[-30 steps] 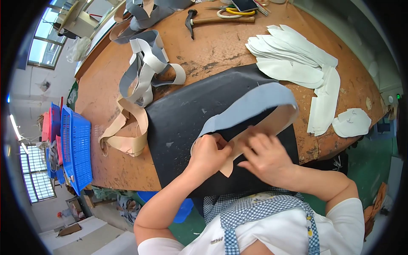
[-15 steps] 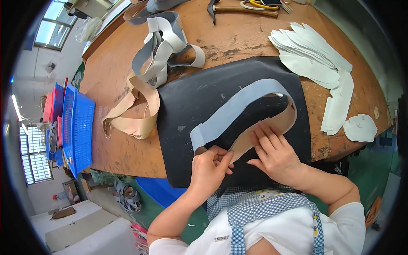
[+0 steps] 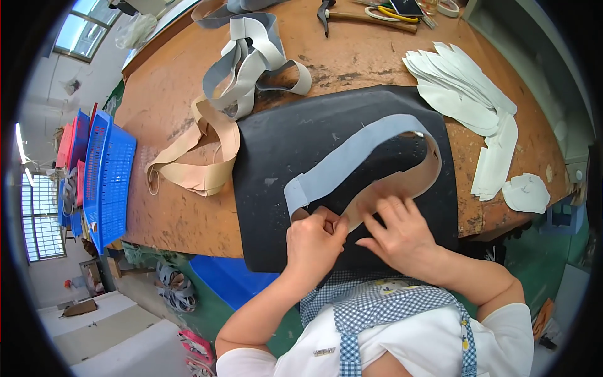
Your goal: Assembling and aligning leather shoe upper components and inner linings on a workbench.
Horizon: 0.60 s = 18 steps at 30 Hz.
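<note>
A looped strip of material, light blue on one face and tan on the other, stands on its edge on a black mat. My left hand pinches the near end of the loop between thumb and fingers. Against the tan side on the right rests my right hand, its fingers spread and slightly blurred, with the thumb apart. Just left of the mat lies a tan looped strip. Beyond it, white and grey looped strips are heaped together.
White cut pieces are fanned out at the right, with a small white piece nearby. A hammer and yellow-handled scissors lie at the far edge. Blue plastic baskets stand left of the wooden table.
My right hand has slid a little nearer to me along the tan side, its fingers spreading more. My left hand keeps its pinch on the strip. The whole view has shifted slightly.
</note>
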### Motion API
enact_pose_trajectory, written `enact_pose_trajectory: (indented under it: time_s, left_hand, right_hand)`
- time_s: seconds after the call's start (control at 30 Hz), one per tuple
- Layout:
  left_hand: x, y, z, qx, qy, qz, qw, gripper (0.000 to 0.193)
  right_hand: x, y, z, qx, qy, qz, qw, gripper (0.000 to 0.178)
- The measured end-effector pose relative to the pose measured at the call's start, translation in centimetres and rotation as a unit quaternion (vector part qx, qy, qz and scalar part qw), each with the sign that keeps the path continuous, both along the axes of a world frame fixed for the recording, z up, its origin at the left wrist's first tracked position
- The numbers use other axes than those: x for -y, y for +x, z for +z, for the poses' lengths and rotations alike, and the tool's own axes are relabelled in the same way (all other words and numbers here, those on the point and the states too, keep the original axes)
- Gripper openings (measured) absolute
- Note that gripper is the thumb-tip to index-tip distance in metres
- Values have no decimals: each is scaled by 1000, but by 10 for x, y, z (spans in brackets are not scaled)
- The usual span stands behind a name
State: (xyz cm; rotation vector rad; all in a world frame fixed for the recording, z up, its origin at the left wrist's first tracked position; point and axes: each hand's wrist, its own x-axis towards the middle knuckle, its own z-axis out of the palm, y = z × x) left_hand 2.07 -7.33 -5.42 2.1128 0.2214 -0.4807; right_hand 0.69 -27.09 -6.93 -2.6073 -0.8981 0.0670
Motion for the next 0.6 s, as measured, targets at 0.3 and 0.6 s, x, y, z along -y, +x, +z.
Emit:
enact_pose_trajectory:
  time_s: [0.3,0.6]
  left_hand:
    - [-3,-38,-5,119,0,101,988,13]
    - [-9,-37,-19,107,-23,127,986,10]
  right_hand:
    - [-12,-4,-7,82,31,64,994,64]
    - [-18,-7,-5,75,22,56,995,71]
